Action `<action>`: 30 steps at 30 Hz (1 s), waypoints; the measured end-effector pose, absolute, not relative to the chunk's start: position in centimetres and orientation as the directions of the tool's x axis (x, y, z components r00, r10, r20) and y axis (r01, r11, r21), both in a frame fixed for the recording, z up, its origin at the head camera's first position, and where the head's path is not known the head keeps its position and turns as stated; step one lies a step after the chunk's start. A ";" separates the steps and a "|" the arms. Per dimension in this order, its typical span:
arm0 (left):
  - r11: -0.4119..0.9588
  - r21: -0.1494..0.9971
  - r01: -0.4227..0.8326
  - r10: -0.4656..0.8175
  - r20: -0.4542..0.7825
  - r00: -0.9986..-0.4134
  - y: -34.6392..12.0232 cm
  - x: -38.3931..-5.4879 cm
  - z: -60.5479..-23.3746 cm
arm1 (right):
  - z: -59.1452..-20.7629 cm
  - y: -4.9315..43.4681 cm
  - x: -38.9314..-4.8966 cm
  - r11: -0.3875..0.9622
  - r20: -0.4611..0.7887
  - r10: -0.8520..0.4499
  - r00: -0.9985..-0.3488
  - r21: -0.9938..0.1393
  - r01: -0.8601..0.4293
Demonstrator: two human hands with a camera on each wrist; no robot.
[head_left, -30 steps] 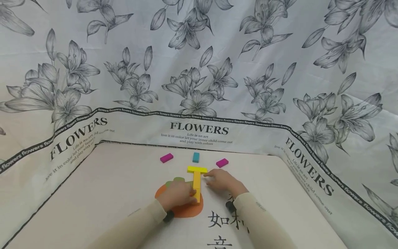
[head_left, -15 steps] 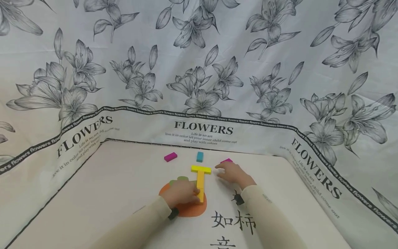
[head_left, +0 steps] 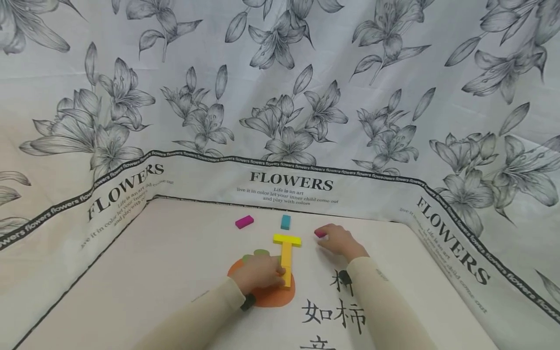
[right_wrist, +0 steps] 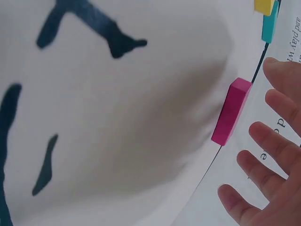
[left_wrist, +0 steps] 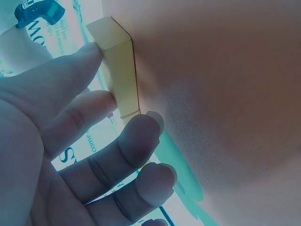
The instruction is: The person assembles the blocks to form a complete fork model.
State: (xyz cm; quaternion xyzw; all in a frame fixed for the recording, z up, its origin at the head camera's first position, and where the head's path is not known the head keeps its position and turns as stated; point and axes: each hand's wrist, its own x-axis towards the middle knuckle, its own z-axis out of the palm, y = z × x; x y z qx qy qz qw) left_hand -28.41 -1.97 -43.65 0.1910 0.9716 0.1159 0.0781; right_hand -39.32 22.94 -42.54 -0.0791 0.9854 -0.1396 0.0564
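Note:
Three yellow blocks lie in a T on the tabletop: a bright yellow crossbar (head_left: 287,240) and two darker yellow blocks end to end below it. My left hand (head_left: 258,273) holds the nearest yellow block (head_left: 287,278); in the left wrist view thumb and index fingertip touch that yellow block (left_wrist: 121,75). Right of the crossbar, my right hand (head_left: 340,240) is over a magenta block (head_left: 321,232), partly covering it. From the right wrist view, the fingers are spread and apart from the magenta block (right_wrist: 232,111).
Another magenta block (head_left: 244,221) and a teal block (head_left: 285,222) lie beyond the T. An orange round print (head_left: 271,297) and black characters (head_left: 317,311) mark the white table surface. Flower-printed cloth (head_left: 290,194) stands around the table's back and sides.
My right hand has left the crossbar's right end and moved right to the magenta block. The left hand stays at the nearest yellow block. The head view has shifted slightly.

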 end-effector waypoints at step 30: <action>0.904 0.253 0.345 0.386 -0.133 -0.913 -2.1 -28.5 -43.6 | -44.3 24.2 -42.5 0.937 -0.148 0.056 -0.987 -0.333 0.103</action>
